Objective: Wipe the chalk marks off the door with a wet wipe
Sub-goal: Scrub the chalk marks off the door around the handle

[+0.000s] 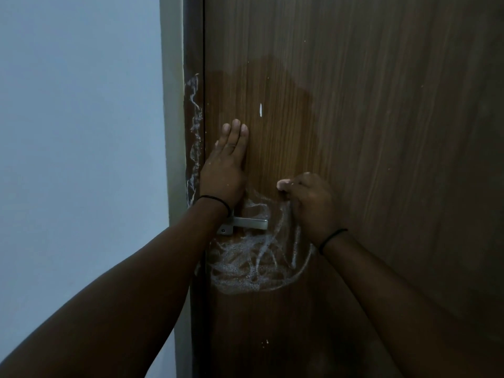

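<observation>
Flat against the brown door [354,132], the left hand [223,170] presses with straight fingers above the metal handle [249,222], while the right hand [308,205], fingers curled on a barely visible wet wipe [283,184], sits above the chalk marks [253,263].

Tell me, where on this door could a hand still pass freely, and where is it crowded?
Free: the broad wood of the door right of the right hand, and the darker damp patch above the left hand. Crowded: around the door handle, between both wrists, where the chalk marks tangle.
</observation>
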A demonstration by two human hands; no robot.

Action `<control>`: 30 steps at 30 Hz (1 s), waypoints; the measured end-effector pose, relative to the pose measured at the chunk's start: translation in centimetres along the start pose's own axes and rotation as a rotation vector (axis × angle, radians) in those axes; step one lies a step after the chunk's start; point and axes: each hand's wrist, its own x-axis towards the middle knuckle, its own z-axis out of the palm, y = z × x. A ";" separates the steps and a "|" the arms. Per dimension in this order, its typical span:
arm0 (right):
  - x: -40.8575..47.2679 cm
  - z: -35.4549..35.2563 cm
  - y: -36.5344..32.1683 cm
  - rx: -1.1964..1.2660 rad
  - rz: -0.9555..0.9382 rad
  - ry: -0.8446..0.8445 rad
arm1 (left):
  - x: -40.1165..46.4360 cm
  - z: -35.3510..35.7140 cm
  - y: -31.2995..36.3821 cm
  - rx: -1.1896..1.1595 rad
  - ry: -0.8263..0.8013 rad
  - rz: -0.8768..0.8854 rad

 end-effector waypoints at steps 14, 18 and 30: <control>-3.1 -0.7 -0.5 -0.017 0.011 -0.032 | -0.3 0.5 0.7 0.042 0.001 -0.068; -5.8 -1.9 1.6 0.012 0.080 -0.005 | -0.4 0.4 0.8 0.113 -0.022 -0.061; -7.8 -0.9 2.5 0.002 0.080 -0.021 | -0.5 0.2 1.7 0.159 -0.058 -0.085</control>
